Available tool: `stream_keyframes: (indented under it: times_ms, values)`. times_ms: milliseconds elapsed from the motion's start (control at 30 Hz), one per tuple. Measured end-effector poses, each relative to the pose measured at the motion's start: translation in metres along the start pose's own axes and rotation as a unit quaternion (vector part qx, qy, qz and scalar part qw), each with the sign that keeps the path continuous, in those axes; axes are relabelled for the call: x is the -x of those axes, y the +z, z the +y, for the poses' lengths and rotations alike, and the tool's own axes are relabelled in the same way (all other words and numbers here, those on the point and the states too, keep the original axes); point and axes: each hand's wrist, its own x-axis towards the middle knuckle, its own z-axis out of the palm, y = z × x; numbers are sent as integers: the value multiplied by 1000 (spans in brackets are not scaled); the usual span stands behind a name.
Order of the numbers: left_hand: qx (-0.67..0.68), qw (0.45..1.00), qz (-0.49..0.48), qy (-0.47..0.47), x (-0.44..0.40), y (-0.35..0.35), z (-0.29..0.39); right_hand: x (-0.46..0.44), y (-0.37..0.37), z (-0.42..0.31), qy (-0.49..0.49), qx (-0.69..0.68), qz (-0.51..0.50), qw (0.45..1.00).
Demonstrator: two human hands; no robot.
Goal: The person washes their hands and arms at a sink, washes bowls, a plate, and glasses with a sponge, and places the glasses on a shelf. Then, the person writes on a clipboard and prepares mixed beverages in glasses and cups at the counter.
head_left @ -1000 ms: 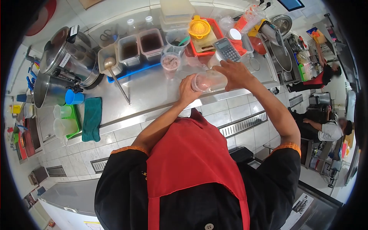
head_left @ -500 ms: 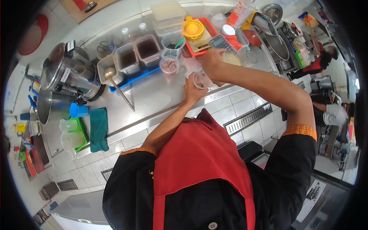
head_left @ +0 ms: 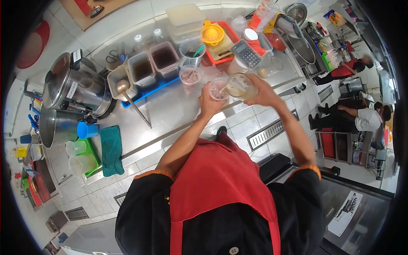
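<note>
My left hand (head_left: pixel 208 105) is wrapped round a clear plastic cup (head_left: pixel 218 90) holding a pinkish, frothy-looking drink. Tilted against the cup's right side is a clear glass jug (head_left: pixel 241 87) with pale liquid inside, gripped by my right hand (head_left: pixel 262 91). The jug's mouth is over the cup's rim; whether liquid is flowing I cannot tell. A second plastic cup (head_left: pixel 190 76) of similar pinkish drink stands just beyond my left hand. Past the jug, a calculator (head_left: pixel 246 54) rests on a pale container (head_left: pixel 237 66).
Tubs of dark liquid (head_left: pixel 164 57) stand on a blue tray, beside a tub with a ladle (head_left: pixel 123 87). A yellow citrus juicer (head_left: pixel 212 33) sits in a red tray. At left are a large steel dispenser (head_left: pixel 74 89) and green cloth (head_left: pixel 111 151). Other people (head_left: pixel 367 114) stand at far right.
My right hand has drawn back to the right of the cup, and the jug now shows tilted in it. My left hand still holds the cup.
</note>
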Motion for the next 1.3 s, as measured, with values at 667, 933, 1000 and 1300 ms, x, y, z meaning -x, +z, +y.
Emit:
stream_keyframes:
  times_ms: [667,933,1000,1300]
  values:
    - [0,994,106,-2,-3,-128,-62,-76,164,85,95,-232,255,934]
    - [-28,992,122,33,-35,-109,-82,34,132,78,173,-102,24,979]
    - [-6,993,117,13,-33,-104,-89,78,109,98,275,-47,-250,927]
    - [-174,980,78,58,31,-144,-94,4,4,248,191,-2,492,850]
